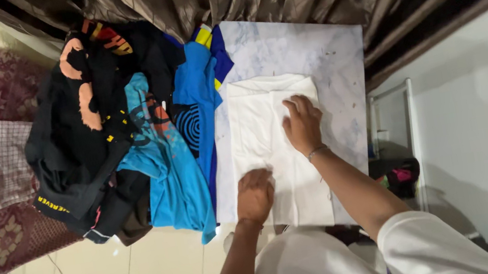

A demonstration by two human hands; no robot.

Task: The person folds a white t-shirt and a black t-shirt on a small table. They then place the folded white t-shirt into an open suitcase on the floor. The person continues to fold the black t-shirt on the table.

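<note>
Both your left hand point(255, 195) and right hand point(302, 123) press flat, grip open, on the white shirt point(273, 152); the clothes pile point(123, 131) beside it could slide over and rumple your fold.

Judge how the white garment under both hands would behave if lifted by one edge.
The white garment lies flat as thin folded cloth, so it would probably droop and unfold. It looks light for its size. On the smooth marbled table, it might slide when pushed by the left hand or right hand.
</note>
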